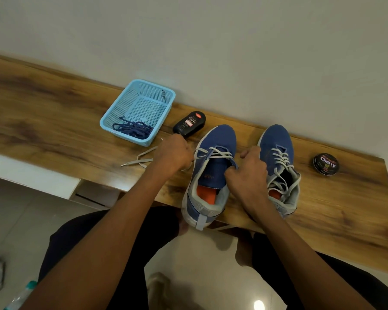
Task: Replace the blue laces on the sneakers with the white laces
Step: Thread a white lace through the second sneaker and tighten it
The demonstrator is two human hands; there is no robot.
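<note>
Left blue sneaker (213, 166) sits on the wooden bench (54, 121) with its heel hanging over the near edge, toe pointing to the wall, orange insole visible inside. White lace (213, 153) crosses its lower eyelets only, upper eyelets bare. Left hand (174, 154) is fisted just left of the sneaker, fingers curled round one end of that lace, lace running taut from the fist into the shoe; loose tail (141, 158) of the lace trails on the bench left of the hand, tip lying flat. Right hand (248, 173) is curled at the right side of the sneaker's collar, fingers pinching the eyelet edge or lace there; which one, cannot tell, fingertips hidden. Right blue sneaker (278, 166) stands just beside it, parallel, touching or nearly touching the right hand, fully threaded with a white lace (281, 159), ends loose over the opening. Blue laces (132, 128) lie bunched in the near corner of a light blue perforated basket (157, 89) further left, near the wall. Black Cherry liquid polish bottle (189, 124) lies between basket and left sneaker, just beyond the left hand. Round Cherry polish tin (326, 164) sits right of the right sneaker, apart from it. Person's dark trousers and tiled floor below the bench.
</note>
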